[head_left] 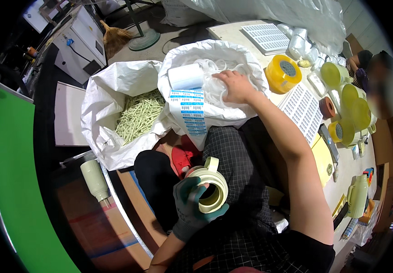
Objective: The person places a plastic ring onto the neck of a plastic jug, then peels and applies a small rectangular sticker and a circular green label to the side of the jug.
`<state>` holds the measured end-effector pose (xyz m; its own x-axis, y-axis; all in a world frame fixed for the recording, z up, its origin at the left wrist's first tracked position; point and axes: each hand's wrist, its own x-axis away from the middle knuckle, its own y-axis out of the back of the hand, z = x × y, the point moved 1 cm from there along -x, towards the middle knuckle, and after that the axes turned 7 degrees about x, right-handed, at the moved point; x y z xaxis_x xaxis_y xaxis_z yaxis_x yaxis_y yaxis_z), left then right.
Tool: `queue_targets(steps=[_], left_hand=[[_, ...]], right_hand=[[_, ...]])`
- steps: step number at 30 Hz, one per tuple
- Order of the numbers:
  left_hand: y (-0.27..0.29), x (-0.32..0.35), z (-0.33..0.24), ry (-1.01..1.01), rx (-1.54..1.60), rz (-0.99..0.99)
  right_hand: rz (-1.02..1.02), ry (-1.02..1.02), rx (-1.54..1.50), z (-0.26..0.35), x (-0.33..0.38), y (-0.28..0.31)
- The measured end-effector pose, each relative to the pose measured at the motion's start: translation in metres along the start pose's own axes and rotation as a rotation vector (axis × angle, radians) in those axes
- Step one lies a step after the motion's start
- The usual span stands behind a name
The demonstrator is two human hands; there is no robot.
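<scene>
My left hand (pixel 191 207), in a grey and green work glove, grips a pale green thermos jug (pixel 221 187) above my lap. The jug's round opening faces up, a small loop handle sticks out on its far side, and my thumb hooks over the rim. My bare right hand (pixel 237 86) reaches into a white sack (pixel 178 53), its fingers apart on a heap of translucent plastic rings (pixel 214 93). Whether a ring is between the fingers cannot be made out. Beside the heap, a roll of blue and white labels (pixel 185 76) lies in the sack, its strip (pixel 188 111) hanging over the front.
Left of the rings, a second white sack (pixel 110 86) holds small pale green sticks (pixel 139 113). On the table at right are yellow tape rolls (pixel 283 74), label sheets (pixel 300 111), pale green cups (pixel 356 107) and a thermos (pixel 357 195). A pale green bottle (pixel 94 179) lies at lower left.
</scene>
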<state>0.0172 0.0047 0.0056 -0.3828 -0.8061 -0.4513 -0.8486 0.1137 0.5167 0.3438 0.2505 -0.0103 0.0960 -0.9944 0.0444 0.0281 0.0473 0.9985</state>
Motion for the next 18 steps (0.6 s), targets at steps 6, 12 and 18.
queue_targets(steps=[6, 12, 18], left_hand=[[0.0, 0.01, 0.0, -0.037, -0.031, -0.05], [0.007, 0.001, -0.003, -0.1, -0.078, -0.025], [0.005, -0.001, -0.002, -0.109, -0.103, -0.019]], right_hand=[[-0.253, 0.112, -0.126, -0.015, 0.023, 0.027], [-0.462, -0.03, -0.111, 0.029, 0.051, 0.016], [-0.372, -0.063, -0.134, 0.034, 0.064, 0.006]])
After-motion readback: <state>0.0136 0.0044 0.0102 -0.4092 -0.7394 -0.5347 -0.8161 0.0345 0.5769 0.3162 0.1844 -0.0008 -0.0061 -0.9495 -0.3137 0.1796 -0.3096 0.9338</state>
